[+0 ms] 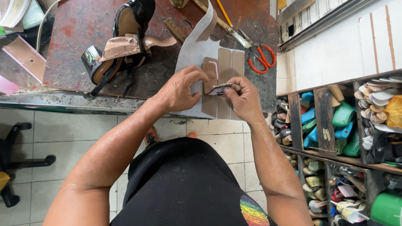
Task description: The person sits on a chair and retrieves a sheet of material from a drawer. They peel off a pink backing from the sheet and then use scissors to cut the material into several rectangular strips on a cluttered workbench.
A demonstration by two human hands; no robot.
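Note:
My left hand (181,88) and my right hand (243,97) meet over the front edge of a worn workbench (79,25). Both pinch a small flat dark piece (218,88) with a tan underside, held between the fingertips. Under my hands lies a grey sheet of material (193,50) with several tan rectangular strips (230,62) and a small brown cut piece (210,70) laid on it.
Black high-heeled shoes (125,37) with tan scraps stand at the left of the bench. Orange-handled scissors (260,56) and a yellow tool (224,13) lie at the back right. Wooden shelves (326,113) full of shoe lasts and soles stand at my right. A chair base (16,155) is on the tiled floor.

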